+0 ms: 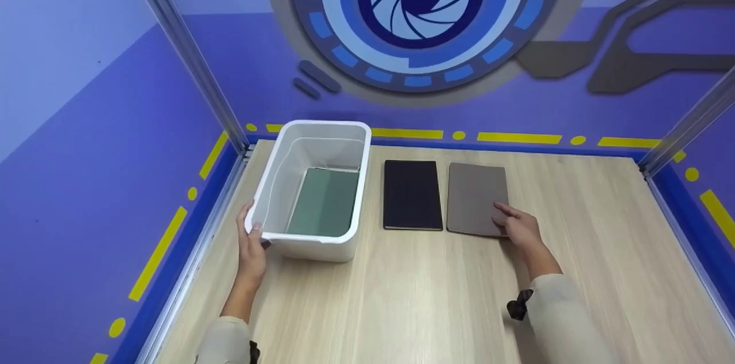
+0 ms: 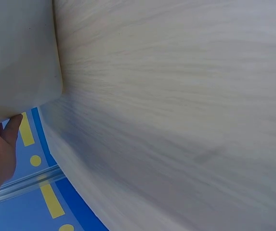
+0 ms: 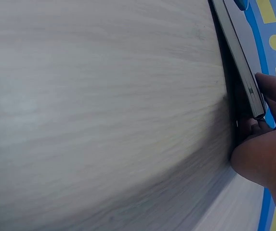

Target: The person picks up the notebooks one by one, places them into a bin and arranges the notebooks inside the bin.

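My left hand (image 1: pixel 251 243) holds the near left corner of a white plastic bin (image 1: pixel 324 246), its fingers over the rim. Inside the bin a green notebook (image 1: pixel 322 203) lies flat on the bottom. My right hand (image 1: pixel 521 231) pinches the near right corner of a taupe notebook (image 1: pixel 475 197). In the right wrist view that notebook's edge (image 3: pixel 246 77) stands a little off the table, with fingers both above and below it. Between the bin and the taupe notebook lies a black notebook (image 1: pixel 412 194), untouched.
The light wooden table (image 1: pixel 396 301) meets a blue-purple back wall (image 1: pixel 402 117) with printed shapes. Metal posts (image 1: pixel 189 48) rise at the table's back corners. The bin's rim stands higher than the flat notebooks.
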The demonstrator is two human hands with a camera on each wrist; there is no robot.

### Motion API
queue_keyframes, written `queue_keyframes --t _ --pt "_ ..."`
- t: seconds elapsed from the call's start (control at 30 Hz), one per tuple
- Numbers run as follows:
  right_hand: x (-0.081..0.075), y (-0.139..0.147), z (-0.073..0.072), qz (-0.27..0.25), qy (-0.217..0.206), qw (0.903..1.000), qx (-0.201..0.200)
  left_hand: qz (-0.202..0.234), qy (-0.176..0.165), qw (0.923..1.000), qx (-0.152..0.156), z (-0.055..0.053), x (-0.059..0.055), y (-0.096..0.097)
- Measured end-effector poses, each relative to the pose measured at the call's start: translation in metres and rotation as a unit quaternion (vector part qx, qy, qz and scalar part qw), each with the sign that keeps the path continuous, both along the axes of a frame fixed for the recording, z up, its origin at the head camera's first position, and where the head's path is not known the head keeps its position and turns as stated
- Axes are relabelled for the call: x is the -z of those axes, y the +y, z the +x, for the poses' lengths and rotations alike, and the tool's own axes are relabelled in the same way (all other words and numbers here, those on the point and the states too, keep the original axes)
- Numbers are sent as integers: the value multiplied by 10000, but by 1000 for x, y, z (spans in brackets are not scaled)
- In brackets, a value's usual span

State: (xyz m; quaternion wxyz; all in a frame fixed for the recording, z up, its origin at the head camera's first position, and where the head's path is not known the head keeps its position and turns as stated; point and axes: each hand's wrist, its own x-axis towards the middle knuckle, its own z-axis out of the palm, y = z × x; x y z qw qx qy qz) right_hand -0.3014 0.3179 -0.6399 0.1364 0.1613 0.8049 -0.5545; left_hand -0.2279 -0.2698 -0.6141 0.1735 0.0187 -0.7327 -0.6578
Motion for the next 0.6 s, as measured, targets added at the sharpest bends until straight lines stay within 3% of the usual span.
queue_keyframes --t 0.3,0.6 --pt "1 2 -2 -87 27 10000 -20 -47 79 9999 -52 -2 -2 0" --pt "2 0 -1 -239 -30 9997 32 -4 -59 10000 1 1 -2 -1"
